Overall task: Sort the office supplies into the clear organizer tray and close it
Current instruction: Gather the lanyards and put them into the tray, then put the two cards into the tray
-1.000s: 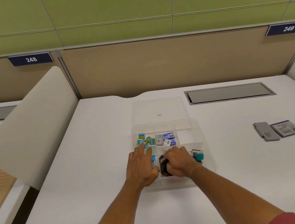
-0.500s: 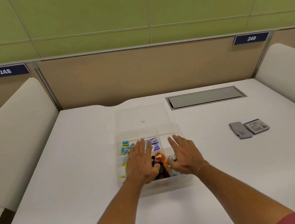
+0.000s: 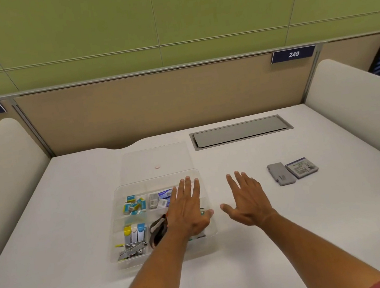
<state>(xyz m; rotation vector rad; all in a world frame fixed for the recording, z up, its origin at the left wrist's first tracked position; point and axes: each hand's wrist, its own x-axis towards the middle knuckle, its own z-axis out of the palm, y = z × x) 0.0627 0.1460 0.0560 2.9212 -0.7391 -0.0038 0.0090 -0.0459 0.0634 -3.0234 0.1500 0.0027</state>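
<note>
The clear organizer tray (image 3: 120, 229) sits on the white desk, its lid (image 3: 154, 159) lying flat behind it. Its compartments hold small blue-and-yellow boxes (image 3: 133, 205), grey and blue staple boxes (image 3: 158, 198), coloured clips and staples (image 3: 133, 237) and a black-and-orange tool (image 3: 158, 230). My left hand (image 3: 188, 210) hovers flat over the tray's right half, fingers spread, holding nothing. My right hand (image 3: 248, 200) is spread open above the bare desk to the right of the tray. A grey box (image 3: 281, 177) and a blue-edged box (image 3: 301, 167) lie further right.
A grey cable hatch (image 3: 241, 131) is set into the desk behind. White side dividers (image 3: 5, 174) (image 3: 354, 106) flank the desk, and a beige partition stands at the back.
Both hands have lifted out of the tray and opened. The right hand has moved right, off the tray and over the desk. The camera view has swung right.
</note>
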